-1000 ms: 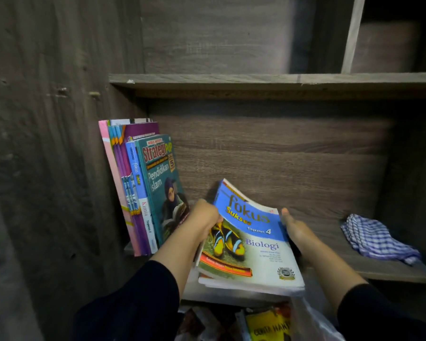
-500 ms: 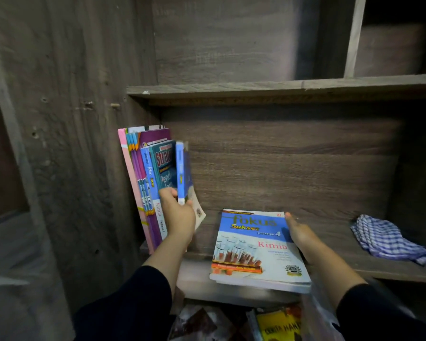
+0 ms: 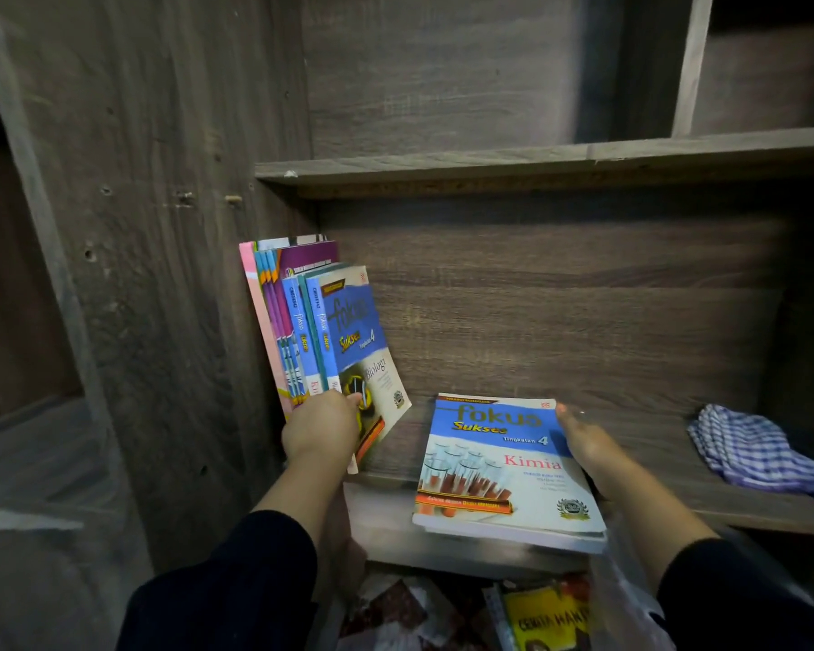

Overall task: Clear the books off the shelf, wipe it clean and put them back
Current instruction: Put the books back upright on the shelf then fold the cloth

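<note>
Most books [image 3: 301, 331] are back upright at 9 o'clock; your left hand [image 3: 320, 429] is clamped on the Biologi book [image 3: 367, 340], your right hand [image 3: 588, 446] grips the flat Kimia book [image 3: 499, 467] still to shelve, with the checked cloth [image 3: 762, 451] at 3 o'clock

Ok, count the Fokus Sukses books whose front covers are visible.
2. The Biologi book stands at the right end of the upright row, under the left hand. The Kimia book lies flat, right hand on it. More show spines only.

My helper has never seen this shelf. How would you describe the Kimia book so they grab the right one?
Look at the wooden shelf, near its front edge. The Kimia book lies flat there under the right hand. It is the only book lying face up; the other books stand at the left wall.
</note>
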Demonstrator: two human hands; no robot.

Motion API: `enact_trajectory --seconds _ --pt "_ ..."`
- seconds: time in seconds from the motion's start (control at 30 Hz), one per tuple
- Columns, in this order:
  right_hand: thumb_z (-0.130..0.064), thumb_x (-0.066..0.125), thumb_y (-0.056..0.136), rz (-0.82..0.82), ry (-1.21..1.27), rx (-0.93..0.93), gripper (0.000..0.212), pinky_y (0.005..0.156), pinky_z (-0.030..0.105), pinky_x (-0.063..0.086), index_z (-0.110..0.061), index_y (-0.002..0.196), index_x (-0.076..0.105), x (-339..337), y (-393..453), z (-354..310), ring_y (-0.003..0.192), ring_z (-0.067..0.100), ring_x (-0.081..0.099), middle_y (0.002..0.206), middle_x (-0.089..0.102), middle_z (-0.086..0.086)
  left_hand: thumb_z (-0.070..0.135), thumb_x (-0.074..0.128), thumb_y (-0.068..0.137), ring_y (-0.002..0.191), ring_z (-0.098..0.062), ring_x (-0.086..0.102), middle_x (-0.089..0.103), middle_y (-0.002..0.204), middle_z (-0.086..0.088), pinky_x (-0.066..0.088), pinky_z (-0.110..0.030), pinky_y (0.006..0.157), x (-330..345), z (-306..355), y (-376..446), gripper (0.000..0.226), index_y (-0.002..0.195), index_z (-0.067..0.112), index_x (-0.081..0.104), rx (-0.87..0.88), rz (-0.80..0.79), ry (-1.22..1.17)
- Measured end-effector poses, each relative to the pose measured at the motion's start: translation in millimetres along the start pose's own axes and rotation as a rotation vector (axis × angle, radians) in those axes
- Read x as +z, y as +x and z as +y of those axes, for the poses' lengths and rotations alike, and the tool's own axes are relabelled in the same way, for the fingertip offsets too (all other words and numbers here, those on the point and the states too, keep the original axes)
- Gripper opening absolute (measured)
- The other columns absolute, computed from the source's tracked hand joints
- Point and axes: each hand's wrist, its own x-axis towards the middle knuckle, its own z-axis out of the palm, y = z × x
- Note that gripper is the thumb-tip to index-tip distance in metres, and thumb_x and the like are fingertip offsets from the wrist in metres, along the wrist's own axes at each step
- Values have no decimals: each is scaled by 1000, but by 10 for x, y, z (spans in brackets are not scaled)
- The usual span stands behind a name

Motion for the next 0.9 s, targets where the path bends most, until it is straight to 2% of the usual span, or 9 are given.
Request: enact_trajectory --seconds 0.13,0.23,0.37,0.47,0.53,0.63,0.7,0.8,0.9 --pt "-43 36 100 -10 11 11 56 54 26 37 5 118 59 -4 -15 18 63 19 52 88 61 13 42 45 97 95 -31 64 66 96 -12 51 -34 81 -28 -1 -12 42 102 6 65 -19 -41 -103" --pt "-44 35 99 -3 27 39 57 52 25 37 5 115 58 -8 -33 26 61 20 53 69 55 7 37 46 97 93 -28 63 66 98 -9 48 -34 74 -90 80 -11 34 104 8 63 -21 -129 -21" --pt "-45 35 99 6 41 54 58 63 30 43 6 113 57 0 -3 52 71 26 58 80 60 12 39 51 94 59 -18 64 65 70 -6 56 -29 63 28 373 -136 35 99 5 58 44 -401 -50" --pt "-46 35 99 19 48 58 56 64 32 45 3 108 60 0 17 92 71 26 59 79 62 13 37 58 90 86 -21 65 67 106 -7 57 -34 77 275 581 -284 35 115 13 56 134 -530 -207" --pt "-48 33 98 18 53 52 57 67 35 48 1 101 63 30 13 118 71 27 62 79 65 13 37 63 85 101 -19 61 60 123 0 53 -33 86 422 680 -328 47 128 22 51 228 -540 -154" --pt "-60 30 94 57 -8 21 68 85 42 53 -2 100 66 77 58 207 89 34 66 98 69 19 40 64 83 112 -19 59 54 130 1 49 -31 96 489 802 -323 52 131 22 52 332 -521 66" --pt "-60 30 94 65 9 51 64 73 37 55 -6 89 63 64 73 228 78 29 67 88 69 15 44 67 77 108 -19 61 59 124 0 52 -31 92 484 859 -284 51 123 22 58 300 -527 95" --pt "-54 29 97 21 68 74 55 55 27 46 -12 74 57 2 70 215 58 21 61 69 63 8 24 69 81 104 -24 65 66 112 -7 54 -34 91 402 905 -187 38 114 6 61 140 -558 -172" --pt "-52 30 98 0 117 63 55 53 27 44 -12 74 59 -70 88 212 56 21 59 67 63 8 -3 53 88 106 -34 65 68 101 -17 54 -44 87 355 880 -167 25 112 -6 57 -188 -815 -758"
